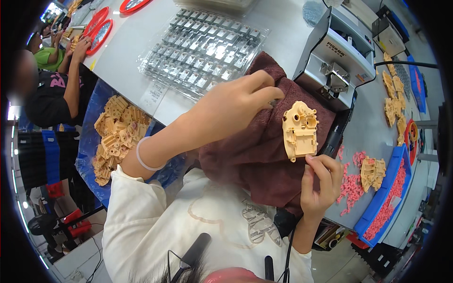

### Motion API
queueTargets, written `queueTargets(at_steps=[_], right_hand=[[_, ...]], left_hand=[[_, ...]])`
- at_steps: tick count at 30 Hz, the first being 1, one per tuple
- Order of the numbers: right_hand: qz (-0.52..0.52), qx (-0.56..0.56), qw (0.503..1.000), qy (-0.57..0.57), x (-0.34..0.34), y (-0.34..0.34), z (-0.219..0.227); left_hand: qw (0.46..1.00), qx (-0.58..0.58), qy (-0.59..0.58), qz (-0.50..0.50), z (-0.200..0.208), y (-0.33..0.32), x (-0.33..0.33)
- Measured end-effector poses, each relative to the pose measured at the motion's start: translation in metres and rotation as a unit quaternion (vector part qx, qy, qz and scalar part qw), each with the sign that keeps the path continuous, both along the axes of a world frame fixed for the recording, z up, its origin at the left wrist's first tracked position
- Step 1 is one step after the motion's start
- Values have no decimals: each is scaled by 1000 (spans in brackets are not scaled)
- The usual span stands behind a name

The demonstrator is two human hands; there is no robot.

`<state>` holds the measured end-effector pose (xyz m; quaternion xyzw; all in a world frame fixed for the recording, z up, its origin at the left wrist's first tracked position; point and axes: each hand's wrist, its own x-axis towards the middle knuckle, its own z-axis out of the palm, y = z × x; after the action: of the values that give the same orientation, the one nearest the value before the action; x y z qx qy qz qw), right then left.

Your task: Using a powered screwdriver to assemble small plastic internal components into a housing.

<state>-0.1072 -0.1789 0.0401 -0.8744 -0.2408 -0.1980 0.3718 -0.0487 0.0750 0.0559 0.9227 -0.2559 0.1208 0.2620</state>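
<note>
Because the brown cloth (255, 153) spreads over the front of the desk (127, 52) and down toward the lap, it probably serves as a soft pad that keeps the tan plastic housing (302, 137) from slipping or scuffing. The housing lies on it between the two hands, which are apart. The right hand (325, 184) has thumb and forefinger pinched at the housing's lower edge, seemingly to steady it while leaving its upper side clear. The left hand (243, 101) hovers above the cloth with its fingertips drawn close together; something small and dark shows there, but I cannot tell whether it is gripped.

Beyond the left hand, a clear plastic tray (147, 66) sets out small metal-topped parts (203, 28) in rows, likely so each can be picked singly. A black pen-shaped tool (332, 141) lies just right of the housing, presumably for easy reach.

The housing looks pale yellow-tan, with an uneven outline and small lugs along its rim. Its upper part has a round, dark hole and a second, more intricate opening beside it; a squarish recess fills much of the lower part.
</note>
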Motion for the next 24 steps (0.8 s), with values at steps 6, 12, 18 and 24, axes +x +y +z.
queueTargets(at_steps=[6,12,18,24], right_hand=[[-50,-12,998,-19,-6,-3,6],[-56,-8,998,-15,-8,-16,2],[-65,24,997,-29,-12,-32,-9],[-83,36,995,-30,-15,-43,-12]], left_hand=[[811,-473,304,-160,2,-22,12],[782,-503,327,-167,16,-46,26],[973,-149,72,-162,11,-61,36],[985,-11,44,-167,11,-68,40]])
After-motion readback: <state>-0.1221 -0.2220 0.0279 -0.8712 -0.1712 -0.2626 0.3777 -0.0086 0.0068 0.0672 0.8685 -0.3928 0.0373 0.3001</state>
